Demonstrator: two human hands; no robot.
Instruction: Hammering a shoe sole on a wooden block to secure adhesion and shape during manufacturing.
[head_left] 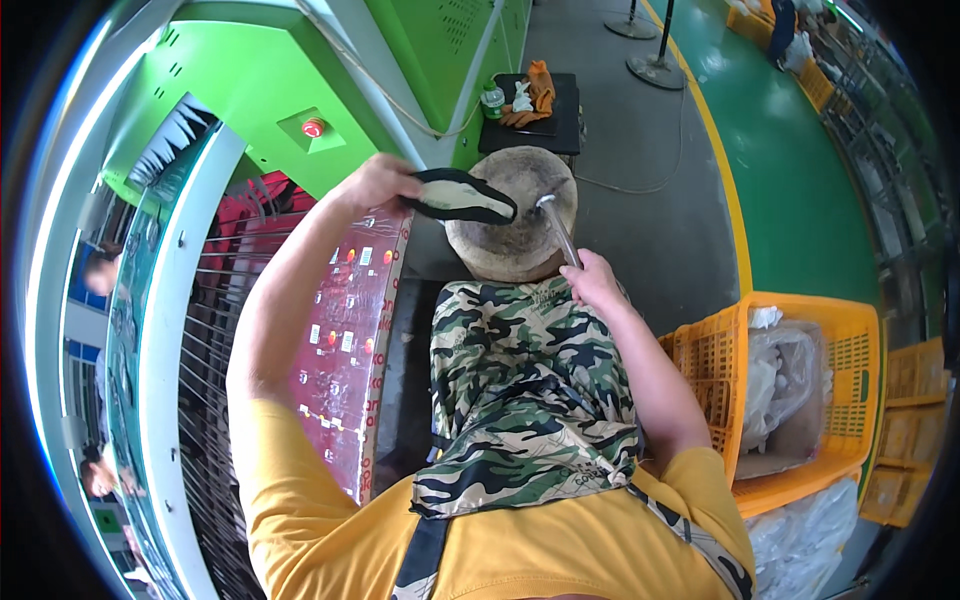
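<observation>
My left hand [378, 182] is closed on the heel end of a black shoe upper [455, 196] with a cream-coloured bottom facing up. Its toe end reaches out over a round, worn wooden block [500, 240]. My right hand [594, 280] grips the handle of a hammer [560, 230] with a shiny metal shaft. The pale hammer head is over the right part of the block's top, apart from the shoe's toe; I cannot tell if it touches the wood. A camouflage apron [535, 380] covers my lap in front of the block.
Beyond the block, a small black stand [552, 128] bears orange gloves [540, 90] and a green-labelled bottle [492, 100]. A green machine [270, 80] and red-patterned boxes [345, 340] flank my left. An orange crate [855, 400] with plastic bags stands at my right. A cable crosses the floor.
</observation>
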